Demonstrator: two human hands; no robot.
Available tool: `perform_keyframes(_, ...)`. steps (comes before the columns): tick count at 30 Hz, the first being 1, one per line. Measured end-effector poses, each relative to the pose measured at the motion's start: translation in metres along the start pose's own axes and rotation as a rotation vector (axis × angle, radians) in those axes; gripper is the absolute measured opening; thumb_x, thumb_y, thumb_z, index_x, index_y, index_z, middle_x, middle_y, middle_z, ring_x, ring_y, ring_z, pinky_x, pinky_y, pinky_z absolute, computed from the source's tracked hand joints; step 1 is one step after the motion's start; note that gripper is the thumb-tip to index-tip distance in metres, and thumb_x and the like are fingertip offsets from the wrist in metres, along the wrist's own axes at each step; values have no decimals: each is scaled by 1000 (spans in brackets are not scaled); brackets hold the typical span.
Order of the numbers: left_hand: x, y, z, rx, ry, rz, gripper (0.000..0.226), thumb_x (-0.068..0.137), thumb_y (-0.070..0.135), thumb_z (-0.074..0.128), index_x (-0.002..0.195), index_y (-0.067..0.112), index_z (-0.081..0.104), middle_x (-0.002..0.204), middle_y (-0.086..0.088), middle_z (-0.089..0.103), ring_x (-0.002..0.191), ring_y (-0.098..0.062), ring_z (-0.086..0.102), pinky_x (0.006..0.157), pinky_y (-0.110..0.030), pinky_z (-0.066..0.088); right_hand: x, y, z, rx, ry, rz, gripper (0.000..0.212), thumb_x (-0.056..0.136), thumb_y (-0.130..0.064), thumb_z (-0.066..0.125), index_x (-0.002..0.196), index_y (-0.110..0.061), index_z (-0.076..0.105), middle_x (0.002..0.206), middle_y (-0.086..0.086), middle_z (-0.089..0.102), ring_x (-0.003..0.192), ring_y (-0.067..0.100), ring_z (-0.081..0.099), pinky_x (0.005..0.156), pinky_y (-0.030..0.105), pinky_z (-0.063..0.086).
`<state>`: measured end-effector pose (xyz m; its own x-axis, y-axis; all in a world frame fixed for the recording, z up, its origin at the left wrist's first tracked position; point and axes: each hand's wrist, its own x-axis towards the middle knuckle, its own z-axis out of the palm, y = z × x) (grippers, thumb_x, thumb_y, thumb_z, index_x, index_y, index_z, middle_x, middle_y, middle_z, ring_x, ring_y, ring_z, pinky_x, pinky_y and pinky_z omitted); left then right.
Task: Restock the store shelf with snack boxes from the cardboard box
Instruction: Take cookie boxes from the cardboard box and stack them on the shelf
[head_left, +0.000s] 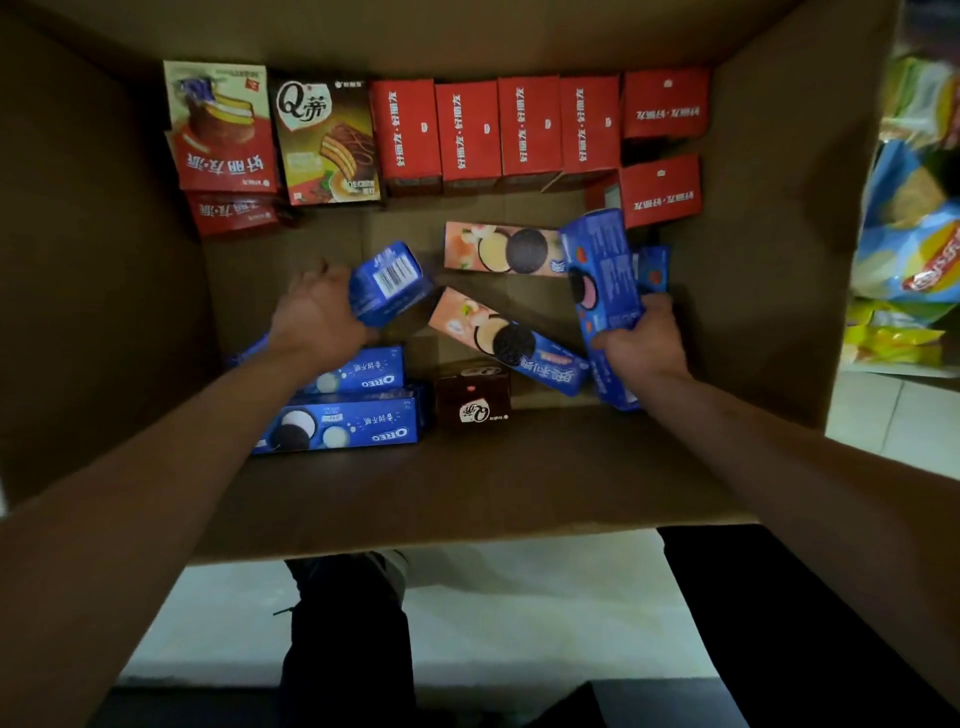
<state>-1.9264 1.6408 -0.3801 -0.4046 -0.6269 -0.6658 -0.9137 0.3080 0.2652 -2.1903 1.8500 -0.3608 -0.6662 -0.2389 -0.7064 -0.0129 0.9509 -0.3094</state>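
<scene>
Left hand (317, 312) is wrapped round a glossy blue Oreo box (387, 283), barcode end tipped up, and my right hand (641, 343) grips another long blue Oreo box (602, 280) with strawberry print, both down inside the big cardboard box (519, 478). Between them lie two peach-coloured Oreo boxes (501, 249), flat slim cartons. Near my left wrist sit two more blue ones (343, 428) and a small brown Q box (472, 400). Along the far wall stands a row of matte red pie boxes (467, 132). Crinkly chip bags (914, 249) at the right edge are blurry and cut off, so no brand readable.
</scene>
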Motion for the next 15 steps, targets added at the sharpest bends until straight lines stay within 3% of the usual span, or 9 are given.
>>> perform_keyframes(3,-10,26,-16,-497,11,-150,58,65,24,83,113,22,50,105,2,60,92,-17,60,71,-33,48,6,16,-12,-134,-1,9,72,78,-19,76,140,-10,40,137,18,46,124,37,49,106,47,41)
perform_keyframes(5,-16,51,-21,-571,-41,-70,56,67,24,82,113,29,49,97,12,60,82,-5,59,64,-26,45,6,25,-15,-232,-29,25,77,77,-20,78,141,-8,37,139,20,42,124,40,48,104,46,42)
perform_keyframes(8,-20,89,-15,-155,-49,293,55,70,22,78,118,20,51,95,-2,60,98,-24,56,77,-31,42,5,31,-11,-201,-43,65,72,80,-23,78,136,-5,37,139,19,44,121,40,52,101,46,45)
perform_keyframes(11,-13,123,5,292,61,583,53,71,14,69,122,16,52,114,-9,62,112,-33,47,93,-42,35,6,34,-5,-20,-61,143,68,83,-24,78,133,-7,35,135,17,52,117,35,57,99,48,48)
perform_keyframes(15,-2,145,37,543,-120,704,57,80,28,66,134,21,49,130,-5,55,120,-29,43,102,-43,30,8,37,1,105,-48,138,67,85,-33,75,137,-10,39,135,13,55,118,32,57,99,42,47)
